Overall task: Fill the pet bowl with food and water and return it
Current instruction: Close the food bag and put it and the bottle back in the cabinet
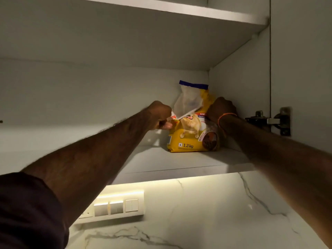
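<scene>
Left hand point(159, 115) pinched the opened flap of the cat food bag point(193, 133) on the cupboard shelf point(179, 162), while the right hand point(221, 109), at three o'clock, gripped its side, probably to steady it for lifting down.

glossy yellow plastic food bag point(193, 139), matt white laminate shelf point(179, 162), polished veined marble wall point(197, 212), shiny metal hinge point(280, 121), smooth plastic switches point(116, 207)

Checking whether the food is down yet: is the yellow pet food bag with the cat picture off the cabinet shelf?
No, the yellow pet food bag stands on the white cabinet shelf, both hands at it.
</scene>
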